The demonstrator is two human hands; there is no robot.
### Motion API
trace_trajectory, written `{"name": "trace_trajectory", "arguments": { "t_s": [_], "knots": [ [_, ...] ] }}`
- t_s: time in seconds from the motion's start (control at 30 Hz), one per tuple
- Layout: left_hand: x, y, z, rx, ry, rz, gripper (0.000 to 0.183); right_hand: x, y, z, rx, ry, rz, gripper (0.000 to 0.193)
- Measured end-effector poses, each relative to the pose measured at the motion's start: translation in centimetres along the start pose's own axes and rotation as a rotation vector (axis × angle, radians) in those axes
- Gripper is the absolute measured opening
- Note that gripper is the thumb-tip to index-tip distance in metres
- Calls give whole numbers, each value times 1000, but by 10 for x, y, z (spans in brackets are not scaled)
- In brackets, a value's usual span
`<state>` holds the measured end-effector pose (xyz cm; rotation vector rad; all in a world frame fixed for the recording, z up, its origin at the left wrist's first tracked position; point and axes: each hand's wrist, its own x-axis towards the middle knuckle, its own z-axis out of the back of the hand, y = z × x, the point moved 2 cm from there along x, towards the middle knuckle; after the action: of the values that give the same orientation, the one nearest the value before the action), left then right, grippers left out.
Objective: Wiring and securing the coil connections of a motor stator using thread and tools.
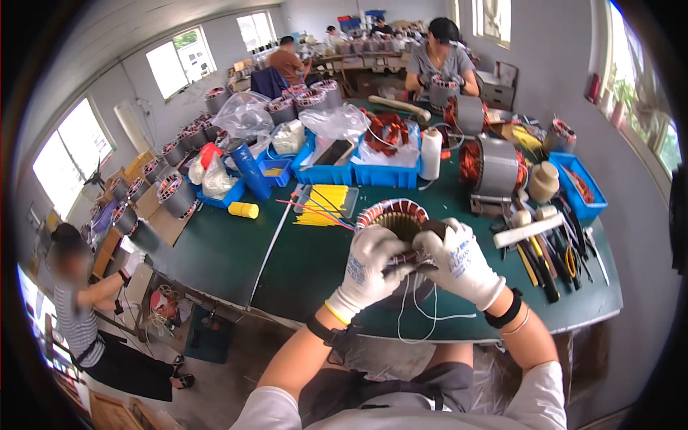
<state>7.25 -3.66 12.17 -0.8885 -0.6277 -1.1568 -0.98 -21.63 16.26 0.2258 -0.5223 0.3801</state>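
Note:
A motor stator (393,209) stands at the near edge of the green table, its end winding bound with white cord. Both my hands wear white gloves and meet at the winding's near rim. My left hand (371,266) curls its fingers over that rim. Beside it, my right hand (459,259) has its fingers drawn together at the rim's right side, by a dark piece whose kind I cannot make out. From below the hands a loop of white cord (434,317) hangs over the table edge. Red, blue and black leads (326,209) run out from the stator's left.
Yellow sleeving tubes (322,204) lie in a clear tray. Blue bins (387,175) stand behind, beside a white thread spool (431,154). Pliers, screwdrivers and a pale mallet (529,231) lie right, near a larger wound stator (494,166). A person (86,301) stands left; others sit farther back.

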Motion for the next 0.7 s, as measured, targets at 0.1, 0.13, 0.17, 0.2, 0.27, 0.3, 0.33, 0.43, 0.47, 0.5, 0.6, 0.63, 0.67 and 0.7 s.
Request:
{"name": "trace_trajectory", "arguments": {
  "t_s": [0.1,0.13,0.17,0.2,0.27,0.3,0.33,0.43,0.47,0.5,0.6,0.63,0.67,0.7],
  "knots": [
    [-4,-2,0,-28,-192,107,82,41,-1,2,-111,247,63,57],
    [-6,-2,0,-30,-213,102,82,51,-1,-1,-179,503,57,59],
    [-7,-1,0,-26,-217,103,82,57,-1,-6,-197,807,42,64],
    [-8,0,0,-14,-217,80,83,60,-1,-5,23,901,-8,72],
    [-9,2,-1,-6,-202,56,83,63,-4,-2,112,818,52,78],
    [-10,4,-2,10,-204,52,84,62,-6,-1,247,714,101,85],
    [-11,5,-3,3,-200,48,84,58,-10,0,602,703,-8,79],
    [-11,8,-8,-4,-240,10,88,47,-21,-4,460,746,-61,72],
    [-11,9,-10,-45,-231,20,91,46,-21,-6,344,762,-36,71],
    [-11,9,-9,8,-238,5,92,46,-20,-5,266,738,18,77],
    [-8,7,-6,102,-190,-11,96,48,-15,7,584,380,-43,72],
    [-6,6,-5,125,-195,-38,96,43,-16,13,799,130,-181,64],
    [-5,5,-3,163,-200,-85,95,34,-18,18,1008,-196,-284,55],
    [-3,6,-2,60,-196,-21,72,21,-22,23,1174,-366,-343,41]
  ]
}}
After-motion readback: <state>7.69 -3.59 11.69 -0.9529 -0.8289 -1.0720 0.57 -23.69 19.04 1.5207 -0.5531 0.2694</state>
